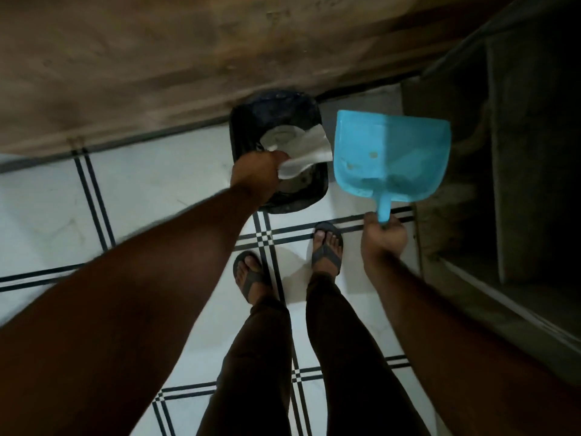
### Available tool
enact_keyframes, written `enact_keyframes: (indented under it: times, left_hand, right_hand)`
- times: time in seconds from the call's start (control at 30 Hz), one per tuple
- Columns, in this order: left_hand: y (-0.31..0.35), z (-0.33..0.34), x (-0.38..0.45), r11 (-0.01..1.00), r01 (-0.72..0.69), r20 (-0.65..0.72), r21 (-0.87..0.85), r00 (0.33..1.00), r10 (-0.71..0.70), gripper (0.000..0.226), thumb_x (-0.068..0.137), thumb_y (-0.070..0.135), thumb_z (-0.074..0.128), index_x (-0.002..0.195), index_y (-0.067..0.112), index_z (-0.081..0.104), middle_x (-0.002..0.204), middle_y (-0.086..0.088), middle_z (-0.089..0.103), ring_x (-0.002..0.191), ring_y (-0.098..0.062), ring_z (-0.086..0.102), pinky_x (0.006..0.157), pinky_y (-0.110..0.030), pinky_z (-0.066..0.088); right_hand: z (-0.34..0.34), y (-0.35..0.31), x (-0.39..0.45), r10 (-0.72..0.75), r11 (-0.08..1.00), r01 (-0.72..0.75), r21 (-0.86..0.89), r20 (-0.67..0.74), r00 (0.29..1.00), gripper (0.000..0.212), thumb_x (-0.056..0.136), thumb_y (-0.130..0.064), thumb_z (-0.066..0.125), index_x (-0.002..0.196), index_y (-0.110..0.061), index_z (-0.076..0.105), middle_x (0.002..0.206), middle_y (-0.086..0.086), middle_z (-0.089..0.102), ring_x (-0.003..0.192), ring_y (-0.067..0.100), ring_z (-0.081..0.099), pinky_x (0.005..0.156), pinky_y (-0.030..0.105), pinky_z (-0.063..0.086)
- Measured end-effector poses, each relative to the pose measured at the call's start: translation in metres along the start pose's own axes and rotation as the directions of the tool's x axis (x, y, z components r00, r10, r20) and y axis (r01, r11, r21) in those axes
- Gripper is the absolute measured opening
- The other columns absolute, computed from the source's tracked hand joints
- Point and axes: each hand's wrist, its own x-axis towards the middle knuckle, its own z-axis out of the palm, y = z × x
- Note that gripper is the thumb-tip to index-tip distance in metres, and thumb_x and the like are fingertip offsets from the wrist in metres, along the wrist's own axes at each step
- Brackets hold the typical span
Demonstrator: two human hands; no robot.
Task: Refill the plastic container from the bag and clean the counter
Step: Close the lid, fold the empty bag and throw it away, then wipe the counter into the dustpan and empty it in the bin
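Note:
I look down at a tiled floor. My left hand (256, 171) grips a crumpled white paper tissue (309, 154) right above a black waste bin (248, 121) lined with a dark bag. Pale rubbish lies inside the bin. My right hand (382, 239) holds the handle of a light blue plastic dustpan (393, 152), which is raised level just right of the bin. A few small brown crumbs lie on the dustpan's blade. Neither the plastic container, the bag nor the counter top is in view.
The bin stands against a brown wall (157, 58). A dark concrete recess with a ledge (518, 184) rises at the right. My feet in sandals (327, 247) stand on white floor tiles (47, 199) with black lines, just behind the bin.

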Motion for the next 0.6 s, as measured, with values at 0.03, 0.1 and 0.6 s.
enact_keyframes:
  times: [0.03,0.1,0.6]
  left_hand:
    - [0.003,0.007,0.01,0.998,-0.009,0.012,0.063,1.0,0.009,0.034,0.104,0.033,0.061,0.137,0.03,0.069,0.128,-0.012,0.075,0.117,-0.038,0.069,0.104,-0.045,0.054]
    - [0.007,0.02,0.027,0.984,-0.012,0.021,0.179,1.0,0.009,0.035,0.105,0.029,0.057,0.137,0.026,0.069,0.127,-0.011,0.075,0.117,-0.037,0.069,0.106,-0.045,0.051]
    - [-0.023,0.085,0.057,0.971,0.21,-0.062,0.114,0.977,-0.204,0.039,0.099,0.033,0.063,0.137,0.022,0.065,0.133,-0.012,0.07,0.136,-0.039,0.05,0.111,-0.051,0.037]
  right_hand:
    - [0.001,0.003,0.002,0.01,1.0,-0.01,-0.001,-0.003,1.0,0.032,0.097,-0.03,0.075,0.109,-0.001,0.075,0.093,0.01,0.069,0.093,0.035,0.071,0.081,0.039,0.054]
    - [0.006,0.011,0.005,0.019,1.0,-0.019,-0.01,0.002,1.0,0.033,0.096,-0.034,0.075,0.108,-0.003,0.075,0.093,0.012,0.072,0.092,0.036,0.073,0.081,0.042,0.057]
    - [0.017,0.035,0.032,0.041,0.999,-0.043,-0.019,-0.07,0.997,0.034,0.095,-0.037,0.074,0.107,-0.005,0.077,0.098,0.012,0.078,0.092,0.032,0.075,0.086,0.045,0.06]
